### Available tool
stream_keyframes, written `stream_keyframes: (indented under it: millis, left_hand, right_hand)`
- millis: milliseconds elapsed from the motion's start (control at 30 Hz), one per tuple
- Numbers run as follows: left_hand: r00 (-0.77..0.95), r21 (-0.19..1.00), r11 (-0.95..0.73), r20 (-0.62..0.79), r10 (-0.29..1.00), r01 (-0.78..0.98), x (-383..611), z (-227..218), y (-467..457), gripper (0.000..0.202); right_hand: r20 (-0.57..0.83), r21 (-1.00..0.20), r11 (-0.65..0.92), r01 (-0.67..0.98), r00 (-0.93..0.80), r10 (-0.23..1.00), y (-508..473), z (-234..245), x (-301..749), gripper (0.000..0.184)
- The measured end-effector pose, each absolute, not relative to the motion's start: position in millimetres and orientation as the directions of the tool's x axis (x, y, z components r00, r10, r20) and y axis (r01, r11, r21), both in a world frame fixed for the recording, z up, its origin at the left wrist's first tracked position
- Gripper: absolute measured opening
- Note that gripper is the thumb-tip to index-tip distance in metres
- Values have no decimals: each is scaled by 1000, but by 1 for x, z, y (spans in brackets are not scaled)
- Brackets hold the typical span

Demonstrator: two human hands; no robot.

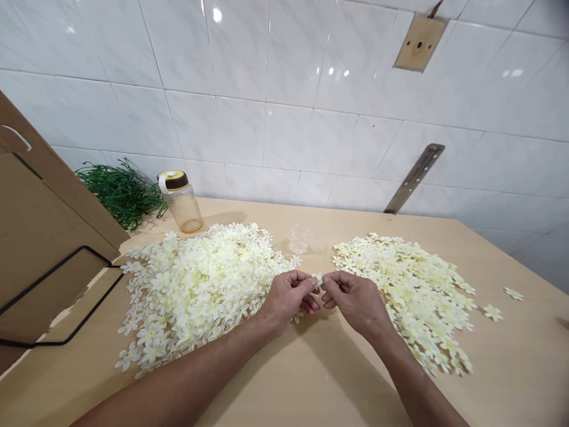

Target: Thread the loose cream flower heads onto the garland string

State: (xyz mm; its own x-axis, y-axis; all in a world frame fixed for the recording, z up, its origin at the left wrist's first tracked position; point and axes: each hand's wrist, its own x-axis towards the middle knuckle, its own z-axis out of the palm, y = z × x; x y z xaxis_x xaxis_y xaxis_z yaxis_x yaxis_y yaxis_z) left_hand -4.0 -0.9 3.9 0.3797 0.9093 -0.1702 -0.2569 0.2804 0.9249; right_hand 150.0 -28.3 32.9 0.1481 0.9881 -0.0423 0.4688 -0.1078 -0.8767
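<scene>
A small white artificial flower (317, 280) is between my two hands, above the table just in front of the clear cup (299, 240). My left hand (288, 296) pinches it between thumb and forefinger. The fingertips of my right hand (353, 296) are pinched together at the flower's right edge; whatever fine part they grip is hidden. A heaped pile of cream-white artificial flowers (195, 284) lies beside my left hand. To the right of my right hand spreads a flatter pile of similar flowers (413, 284).
At the back left stand a drink bottle (184, 204) and a bunch of green plastic stems (120, 193). A cardboard box (40, 237) and a black wire frame (89, 314) are at the left. Two loose flowers (492, 312) lie far right. A tiled wall (288, 136) closes the back.
</scene>
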Motion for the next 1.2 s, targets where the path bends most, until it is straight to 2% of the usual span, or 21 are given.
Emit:
stream_keyframes:
  millis: [533,1067,1200]
  left_hand:
    - [433,904,315,-170,885,-289,-6,3,-1,27]
    - [443,907,292,-136,886,-304,-7,9,-1,27]
    - [382,939,241,-134,914,-246,-5,10,-1,25]
  right_hand:
    - [-66,-887,-106,449,104,992,-28,35,152,30]
    - [-121,-986,-121,117,7,993,-23,27,159,37]
    - [-121,-988,-122,97,10,993,-24,28,156,35]
